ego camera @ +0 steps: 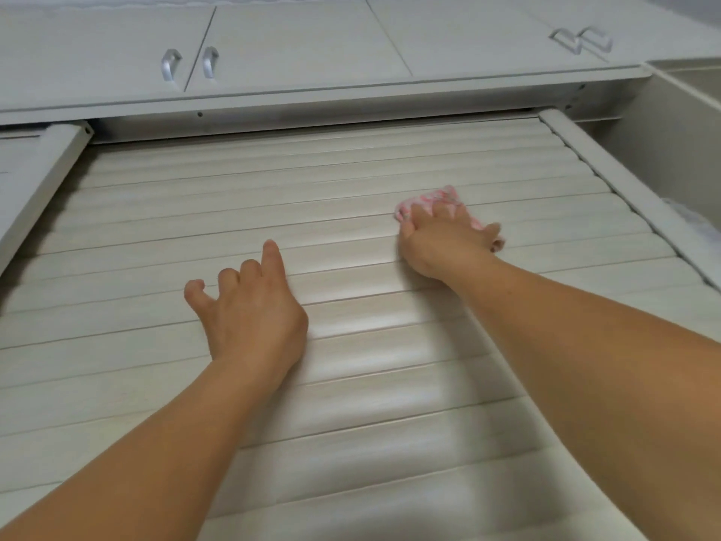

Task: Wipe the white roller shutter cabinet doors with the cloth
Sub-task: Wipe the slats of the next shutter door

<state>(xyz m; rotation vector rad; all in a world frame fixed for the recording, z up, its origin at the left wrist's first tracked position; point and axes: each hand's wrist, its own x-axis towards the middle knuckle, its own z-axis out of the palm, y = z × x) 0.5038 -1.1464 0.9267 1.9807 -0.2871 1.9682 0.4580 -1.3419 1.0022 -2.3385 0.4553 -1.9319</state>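
The white roller shutter door (331, 212) fills most of the head view, its horizontal slats running from left to right. My right hand (441, 238) presses a pink and white patterned cloth (441, 197) flat against the slats in the upper right part of the shutter; its spread fingers cover most of the cloth. My left hand (249, 306) rests against the shutter near the middle, index finger stretched upward and the other fingers loosely curled, holding nothing.
Above the shutter runs a row of white cabinet doors (296, 44) with metal handles (171, 64). White side rails (43, 181) frame the shutter left and right. An open white shelf compartment (671, 123) lies at the right edge.
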